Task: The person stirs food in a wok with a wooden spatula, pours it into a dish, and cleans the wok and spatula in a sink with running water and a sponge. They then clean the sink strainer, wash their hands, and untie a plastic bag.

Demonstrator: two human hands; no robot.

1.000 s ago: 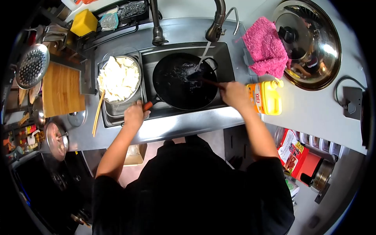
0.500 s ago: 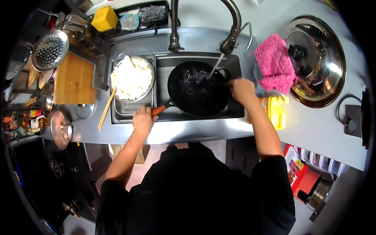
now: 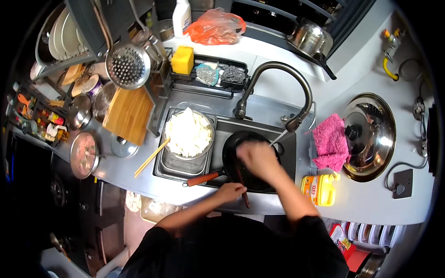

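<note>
A black wok sits in the sink with its reddish-brown wooden handle pointing left over the edge. My left hand is off that handle, its fingers closed at a long brown stick-like tool at the sink's front edge; its far end is hidden. My right hand, blurred by motion, hangs over the wok with bent fingers; whether they hold anything cannot be made out. Water runs from the faucet into the wok. Left of it, white cut pieces fill a bowl.
Chopsticks lean on the bowl. A pink cloth, a yellow bottle and a large lid are on the right. A cutting board and a hanging skimmer are at left. A sponge sits behind the sink.
My left hand has let go of the wok's handle and moved right to the brown tool. My right hand has shifted over the wok. The camera view has tilted up and turned.
</note>
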